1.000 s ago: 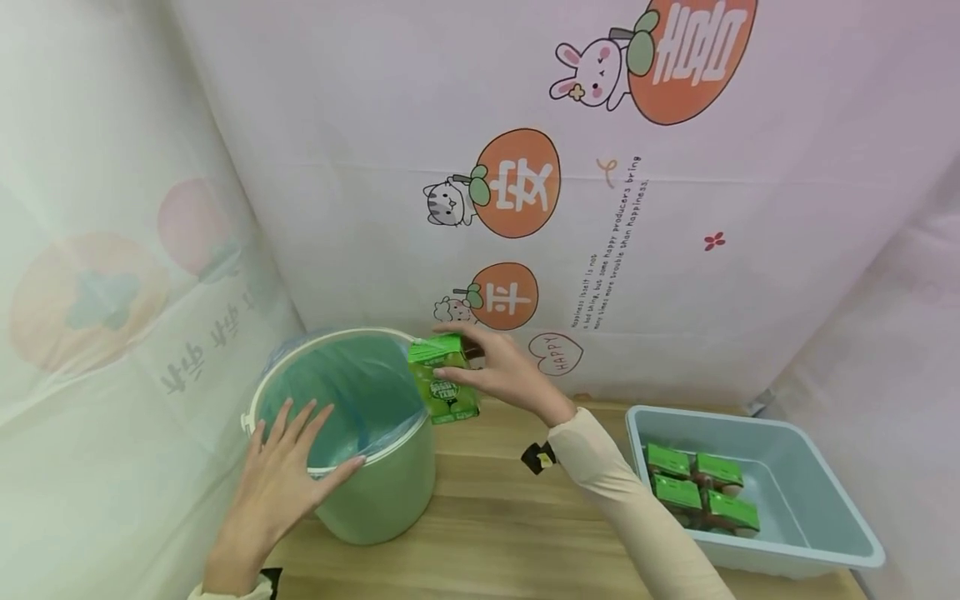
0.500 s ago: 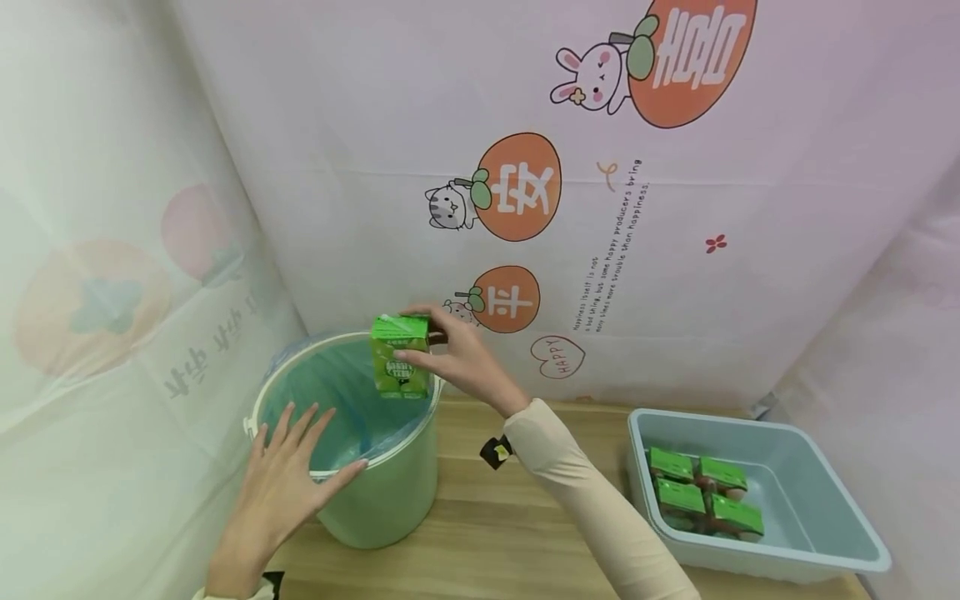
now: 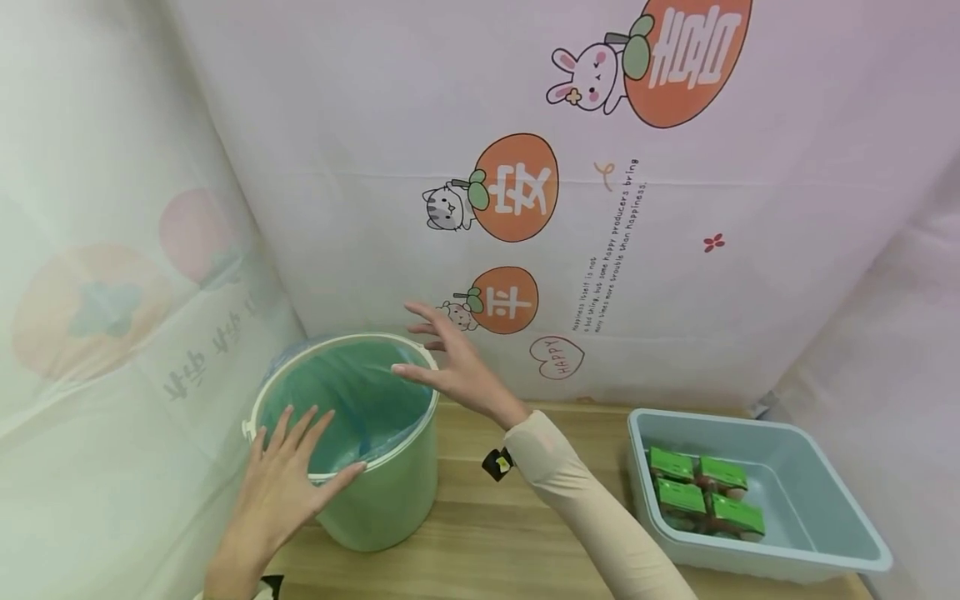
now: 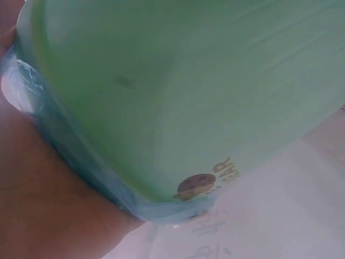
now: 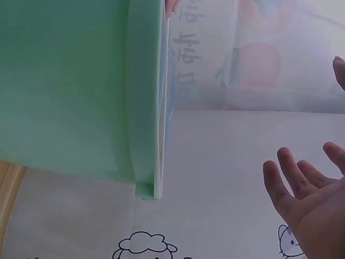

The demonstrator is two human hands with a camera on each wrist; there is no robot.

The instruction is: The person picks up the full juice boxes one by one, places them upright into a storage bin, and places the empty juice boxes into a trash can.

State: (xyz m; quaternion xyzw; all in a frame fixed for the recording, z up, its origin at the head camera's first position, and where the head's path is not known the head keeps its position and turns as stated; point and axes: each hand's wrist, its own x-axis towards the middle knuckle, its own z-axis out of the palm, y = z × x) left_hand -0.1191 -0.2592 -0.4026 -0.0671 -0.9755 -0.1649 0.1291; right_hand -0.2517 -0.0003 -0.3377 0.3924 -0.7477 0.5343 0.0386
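A green bucket (image 3: 390, 508) lined with a thin bluish plastic bag (image 3: 408, 429) stands at the left of the table. My left hand (image 3: 281, 483) rests at the bucket's near rim with fingers spread over the opening. In the left wrist view that hand (image 4: 59, 199) lies against the bag folded over the rim. Above the far right rim, my right hand (image 3: 465, 371) hovers with thumb and fingers apart and nothing between them. The right wrist view also has this hand (image 5: 318, 199) empty beside the bucket (image 5: 70, 91). No drink carton is visible inside the bucket; its bottom is partly hidden.
A pale blue tub (image 3: 810, 483) stands at the right, with several green-topped cartons (image 3: 705, 496) grouped at its left end. The wooden table (image 3: 517, 517) lies between tub and bucket. Printed white cloth (image 3: 360, 208) hangs behind and at both sides.
My right hand carried a green drink carton left over the bucket, then let it go; the carton is out of sight now. My left hand has stayed at the rim.
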